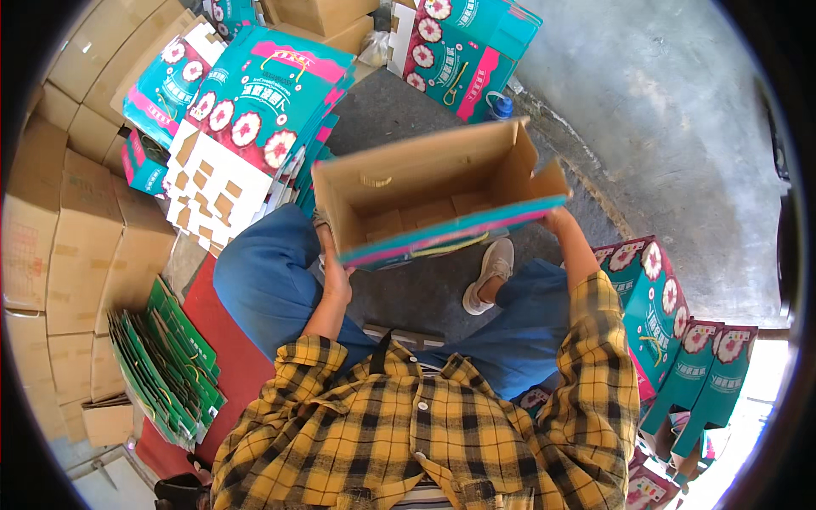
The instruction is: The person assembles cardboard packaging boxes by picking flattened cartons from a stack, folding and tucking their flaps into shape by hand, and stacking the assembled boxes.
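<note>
An open gift box [433, 166] of teal and pink printed cardboard hangs above my lap between my two hands. Its bare brown inside faces up, and a yellow cord handle [450, 244] runs along the side nearest me. My left hand [335, 270] is closed on the box's left end, with part of the fingers hidden behind the cardboard. At the other end my right hand [557, 221] grips the right side, below a raised end flap [548, 180]; most of its fingers are out of sight. The box looks empty inside.
Flat teal printed cartons [263, 93] are piled at the far left, beside stacked brown boxes [85, 238]. Green folded cartons [170, 365] lean near the red surface [246, 340]. More teal boxes stand at right [646, 314] and at the back [467, 51].
</note>
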A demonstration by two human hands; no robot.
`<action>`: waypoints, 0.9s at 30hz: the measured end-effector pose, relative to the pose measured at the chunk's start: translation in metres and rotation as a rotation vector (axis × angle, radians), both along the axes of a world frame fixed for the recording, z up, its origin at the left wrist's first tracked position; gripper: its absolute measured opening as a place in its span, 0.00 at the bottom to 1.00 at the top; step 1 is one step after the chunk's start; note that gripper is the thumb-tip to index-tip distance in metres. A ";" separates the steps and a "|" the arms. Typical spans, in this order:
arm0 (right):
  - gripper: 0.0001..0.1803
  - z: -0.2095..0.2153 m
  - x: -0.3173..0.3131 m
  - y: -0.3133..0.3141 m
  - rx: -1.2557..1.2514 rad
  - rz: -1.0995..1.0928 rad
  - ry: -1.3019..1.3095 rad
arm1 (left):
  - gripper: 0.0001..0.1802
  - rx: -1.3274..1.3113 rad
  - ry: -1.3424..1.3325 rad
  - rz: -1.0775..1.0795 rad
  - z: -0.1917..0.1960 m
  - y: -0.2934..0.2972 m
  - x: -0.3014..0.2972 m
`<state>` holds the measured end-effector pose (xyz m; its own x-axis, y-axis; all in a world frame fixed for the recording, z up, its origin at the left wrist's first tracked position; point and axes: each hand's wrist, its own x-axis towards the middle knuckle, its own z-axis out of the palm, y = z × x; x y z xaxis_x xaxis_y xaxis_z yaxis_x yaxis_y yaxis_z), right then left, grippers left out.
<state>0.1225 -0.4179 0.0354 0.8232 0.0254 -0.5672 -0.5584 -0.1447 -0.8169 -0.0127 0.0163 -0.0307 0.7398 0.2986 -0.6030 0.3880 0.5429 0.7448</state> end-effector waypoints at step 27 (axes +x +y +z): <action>0.27 0.030 0.006 0.086 -0.955 0.862 -0.428 | 0.25 0.845 -0.313 -0.183 0.027 -0.030 -0.010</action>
